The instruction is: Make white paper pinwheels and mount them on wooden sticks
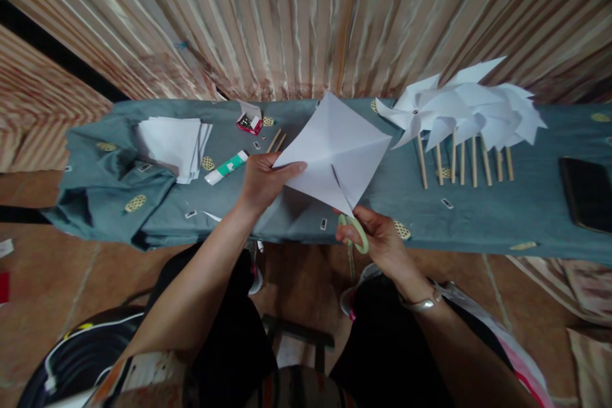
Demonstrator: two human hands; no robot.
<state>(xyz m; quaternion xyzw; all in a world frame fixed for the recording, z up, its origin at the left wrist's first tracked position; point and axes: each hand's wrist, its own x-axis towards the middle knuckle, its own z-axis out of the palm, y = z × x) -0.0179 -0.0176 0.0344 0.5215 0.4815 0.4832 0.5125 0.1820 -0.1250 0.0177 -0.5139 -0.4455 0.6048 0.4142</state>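
A square sheet of white paper (329,140) with creases along its diagonals is held over the middle of the cloth. My left hand (265,182) grips its left corner, thumb lying on top. In my right hand (375,236) is a pair of scissors (356,233) with light green handles. Their dark blade lies on the paper at its near corner, pointing toward the centre; the other blade is hidden beneath. Right of the sheet lie several white paper pinwheels (459,108), overlapping, with wooden sticks (454,156) pointing toward me.
A stack of white paper (169,143) lies at the left, beside a green and white glue stick (226,167). Behind it is a small open red box (249,120) of metal pins. Two loose sticks (276,140) lie near my left hand. A dark phone (587,193) rests at the right end.
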